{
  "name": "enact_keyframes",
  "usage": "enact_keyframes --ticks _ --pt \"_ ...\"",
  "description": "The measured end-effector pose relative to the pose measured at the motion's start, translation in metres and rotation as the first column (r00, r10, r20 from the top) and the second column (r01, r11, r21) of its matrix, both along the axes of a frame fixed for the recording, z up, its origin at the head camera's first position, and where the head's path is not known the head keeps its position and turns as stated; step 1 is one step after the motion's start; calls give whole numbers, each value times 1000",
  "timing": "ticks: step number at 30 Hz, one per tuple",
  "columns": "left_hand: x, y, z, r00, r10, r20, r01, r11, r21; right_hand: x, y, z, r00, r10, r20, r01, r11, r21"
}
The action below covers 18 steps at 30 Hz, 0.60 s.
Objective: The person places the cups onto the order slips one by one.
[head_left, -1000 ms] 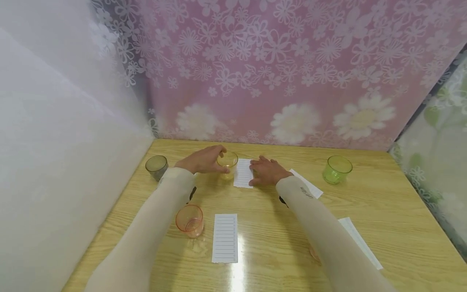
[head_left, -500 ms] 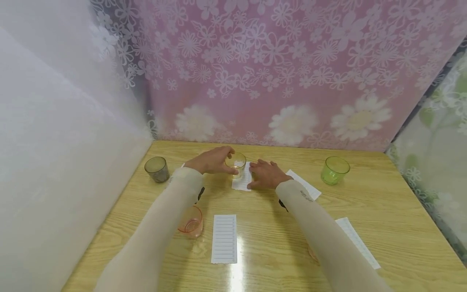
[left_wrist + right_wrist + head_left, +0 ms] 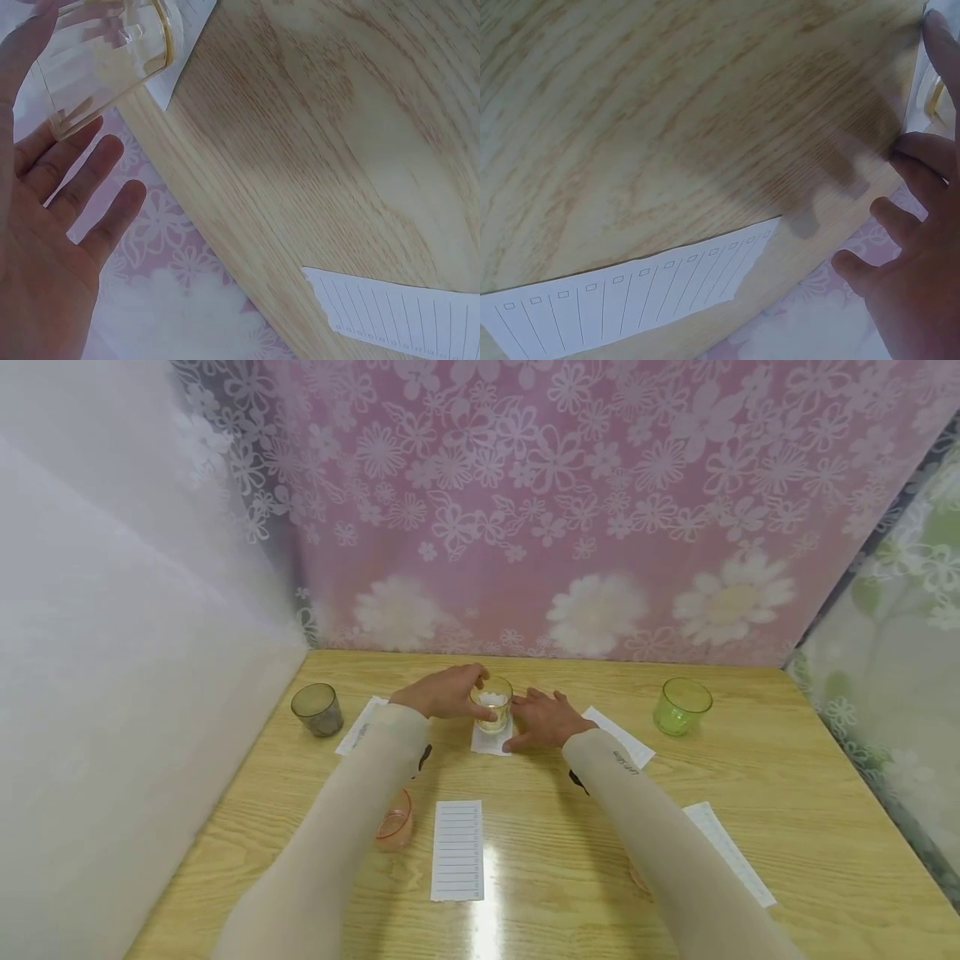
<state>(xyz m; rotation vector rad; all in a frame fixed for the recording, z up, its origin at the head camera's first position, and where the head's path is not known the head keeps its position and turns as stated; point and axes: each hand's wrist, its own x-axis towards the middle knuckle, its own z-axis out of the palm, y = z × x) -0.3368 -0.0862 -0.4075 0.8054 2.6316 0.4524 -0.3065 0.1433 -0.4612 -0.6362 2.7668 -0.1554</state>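
My left hand holds a clear yellow-tinted glass between thumb and fingers. The glass overlaps a small lined paper slip near the back of the table in the head view. In the left wrist view, the thumb and index finger lie against the glass, while the other fingers spread away from it. My right hand is spread just right of the glass. Its thumb and index fingertips touch the slip's right edge, seen also in the right wrist view beside the hand.
A grey glass stands back left, a green glass back right. An orange-pink glass is partly behind my left sleeve. Other lined slips lie at front centre, left and right. A pink curtain backs the table.
My left hand has moved right with the yellow glass, from beside the slip to over it. My right hand has stayed nearly in place at the slip's edge.
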Motion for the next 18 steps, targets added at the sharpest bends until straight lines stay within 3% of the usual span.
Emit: enact_keyframes --ticks 18 --pt "1 8 -3 1000 0 19 0 1000 -24 -1 3 0 999 22 32 -21 1000 -10"
